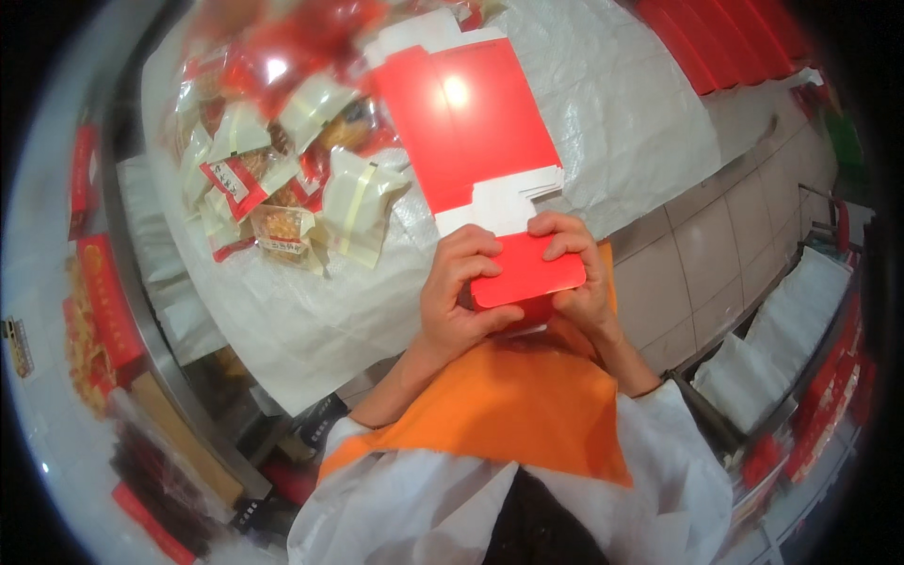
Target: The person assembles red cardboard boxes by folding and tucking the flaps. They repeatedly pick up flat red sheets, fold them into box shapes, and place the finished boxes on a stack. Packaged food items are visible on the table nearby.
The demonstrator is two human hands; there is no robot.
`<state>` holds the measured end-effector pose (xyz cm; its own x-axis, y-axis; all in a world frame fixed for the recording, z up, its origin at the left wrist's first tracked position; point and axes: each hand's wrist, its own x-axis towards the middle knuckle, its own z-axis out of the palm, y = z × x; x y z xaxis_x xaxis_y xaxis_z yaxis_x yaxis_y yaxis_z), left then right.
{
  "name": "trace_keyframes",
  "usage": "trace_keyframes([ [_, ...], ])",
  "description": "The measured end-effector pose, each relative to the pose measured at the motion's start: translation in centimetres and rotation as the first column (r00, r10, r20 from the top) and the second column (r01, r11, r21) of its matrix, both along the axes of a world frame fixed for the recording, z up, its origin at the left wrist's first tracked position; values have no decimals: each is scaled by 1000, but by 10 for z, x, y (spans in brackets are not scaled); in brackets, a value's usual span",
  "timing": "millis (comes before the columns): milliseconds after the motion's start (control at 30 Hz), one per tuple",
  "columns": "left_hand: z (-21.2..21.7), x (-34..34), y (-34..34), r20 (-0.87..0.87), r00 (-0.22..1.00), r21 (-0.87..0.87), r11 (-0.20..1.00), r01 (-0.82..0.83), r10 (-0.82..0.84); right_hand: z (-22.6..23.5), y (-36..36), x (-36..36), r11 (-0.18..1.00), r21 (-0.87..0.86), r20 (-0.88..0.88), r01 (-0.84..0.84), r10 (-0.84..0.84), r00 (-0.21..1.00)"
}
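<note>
I look down from the head camera at my own two hands, which meet in the middle of the view. Between them is a flat red cardboard box [476,132], not yet folded into shape, with a glossy red face and white flaps showing along its right edge. It tilts up and away from me over the table.

My left hand [457,287] is curled around the near end of the box, fingers wrapped over the front of the lower red flap and thumb underneath. My right hand [576,273] grips the same end from the other side, fingers bent over the top edge of the flap. Both hands are closed firmly on the cardboard, close together with the folded flap between them.

Under the box lies a white woven sheet [612,104] that covers the table. To the left on that sheet sits a heap of small snack packets [282,179] in clear, cream and red wrappers, well apart from my hands. More red cartons [725,38] are stacked at the upper right. Below my wrists hangs an orange apron [527,405] over white sleeves, with a tiled floor [716,254] to the right.
</note>
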<state>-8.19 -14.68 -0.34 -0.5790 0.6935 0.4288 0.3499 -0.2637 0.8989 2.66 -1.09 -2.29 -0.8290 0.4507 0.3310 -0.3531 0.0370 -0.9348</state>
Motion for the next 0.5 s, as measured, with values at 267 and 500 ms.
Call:
trace_keyframes([
  [267, 12, 3, 4, 89, 992, -129, 988, -81, 93, 22, -6, -2, 986, -145, 140, 79, -59, 988],
  [500, 7, -3, 0, 8, 999, -220, 975, -32, 35, 12, -3, -2, 996, -68, 178, 48, -36, 983],
])
